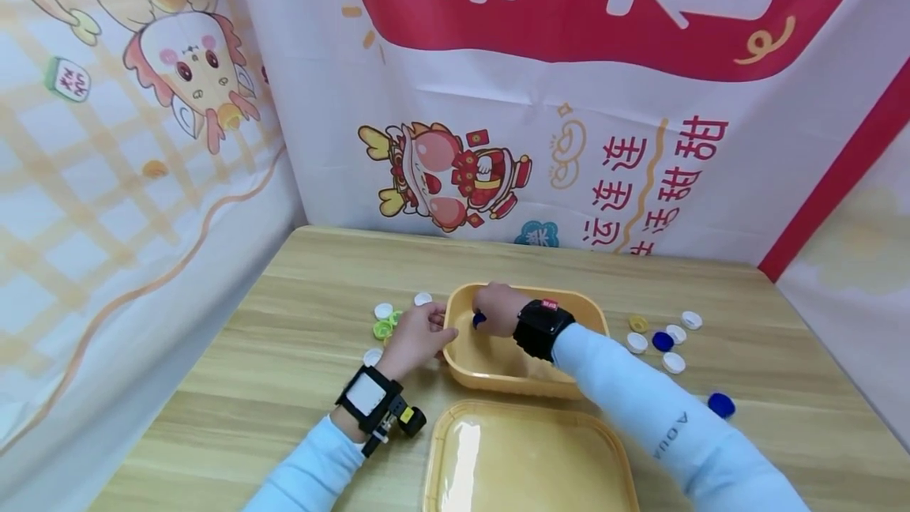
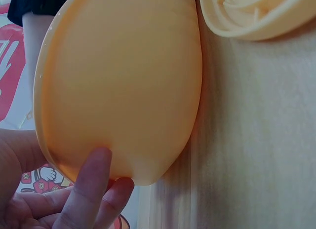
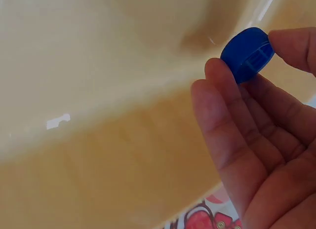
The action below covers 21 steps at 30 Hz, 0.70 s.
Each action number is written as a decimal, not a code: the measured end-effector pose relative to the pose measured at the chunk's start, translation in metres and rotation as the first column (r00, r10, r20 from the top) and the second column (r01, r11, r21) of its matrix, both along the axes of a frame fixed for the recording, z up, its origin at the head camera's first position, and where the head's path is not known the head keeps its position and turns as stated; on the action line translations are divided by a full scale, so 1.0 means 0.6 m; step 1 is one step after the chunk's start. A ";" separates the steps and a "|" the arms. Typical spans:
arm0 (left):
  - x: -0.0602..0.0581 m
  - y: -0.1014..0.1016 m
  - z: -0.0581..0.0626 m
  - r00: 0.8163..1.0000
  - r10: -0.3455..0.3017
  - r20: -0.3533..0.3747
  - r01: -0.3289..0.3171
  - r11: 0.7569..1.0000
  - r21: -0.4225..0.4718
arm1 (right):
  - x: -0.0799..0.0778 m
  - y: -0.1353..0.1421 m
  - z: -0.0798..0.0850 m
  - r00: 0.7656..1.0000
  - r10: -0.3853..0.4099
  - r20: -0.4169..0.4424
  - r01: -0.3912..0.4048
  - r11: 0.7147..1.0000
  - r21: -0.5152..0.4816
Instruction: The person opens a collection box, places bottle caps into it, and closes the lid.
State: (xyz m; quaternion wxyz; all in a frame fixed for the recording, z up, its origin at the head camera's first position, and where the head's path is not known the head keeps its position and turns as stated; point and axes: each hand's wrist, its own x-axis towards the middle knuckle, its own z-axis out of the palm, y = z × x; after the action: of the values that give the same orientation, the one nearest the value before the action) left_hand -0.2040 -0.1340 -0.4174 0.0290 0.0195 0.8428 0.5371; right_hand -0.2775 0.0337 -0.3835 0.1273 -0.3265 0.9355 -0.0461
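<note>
A yellow-orange plastic box [image 1: 462, 366] stands uncovered on the table. My left hand [image 1: 415, 340] grips its left end, with the thumb over the rim and the fingers [image 2: 94, 179] against the outer wall. Inside the box, toward the left, my right hand [image 1: 500, 308] pinches a blue bottle cap [image 3: 247, 54] between thumb and fingers. Tilted on edge, the cap shows part of its hollow side in the right wrist view. The right forearm crosses over the box's right part and hides some of the inside.
The matching lid [image 1: 533, 461] lies in front of the box. Left of it are several white and green caps [image 1: 383, 329]. On the right lie white caps [image 1: 673, 363], a yellow cap [image 1: 638, 324] and blue caps [image 1: 721, 404]. Printed cloth [image 1: 320, 101] hangs behind the table.
</note>
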 end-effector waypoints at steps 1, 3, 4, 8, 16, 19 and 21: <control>0.001 0.001 0.000 1.000 -0.001 0.001 0.001 1.000 0.004 | 0.000 -0.002 -0.003 1.000 -0.013 0.012 0.013 1.000 -0.004; 0.002 0.002 0.000 1.000 -0.007 -0.002 0.007 1.000 0.009 | 0.001 -0.005 -0.006 0.998 -0.045 0.042 0.046 0.999 -0.018; 0.003 0.002 0.000 1.000 -0.010 -0.009 0.010 1.000 0.010 | 0.001 -0.007 -0.007 0.997 -0.057 0.054 0.058 0.998 -0.023; 0.004 0.004 0.000 1.000 -0.013 -0.020 0.013 1.000 0.017 | 0.002 -0.011 -0.017 0.992 -0.095 0.078 0.100 0.993 -0.067; 0.004 0.007 -0.003 0.999 -0.023 -0.027 0.023 1.000 0.003 | 0.003 -0.020 -0.029 0.999 -0.043 0.011 0.044 0.997 -0.067; 0.003 0.005 -0.003 0.999 -0.030 -0.034 0.030 1.000 0.008 | 0.005 -0.025 -0.026 1.000 -0.013 -0.011 0.013 0.998 -0.061; 0.003 0.003 -0.004 0.999 -0.031 -0.034 0.031 0.999 0.013 | 0.006 -0.029 -0.023 1.000 0.005 -0.028 -0.007 0.998 -0.061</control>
State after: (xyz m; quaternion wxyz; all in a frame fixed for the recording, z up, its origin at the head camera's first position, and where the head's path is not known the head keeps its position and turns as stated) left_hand -0.2022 -0.1325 -0.4197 0.0228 0.0419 0.8392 0.5417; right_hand -0.2741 0.0163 -0.3974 0.1044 -0.3335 0.9344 -0.0696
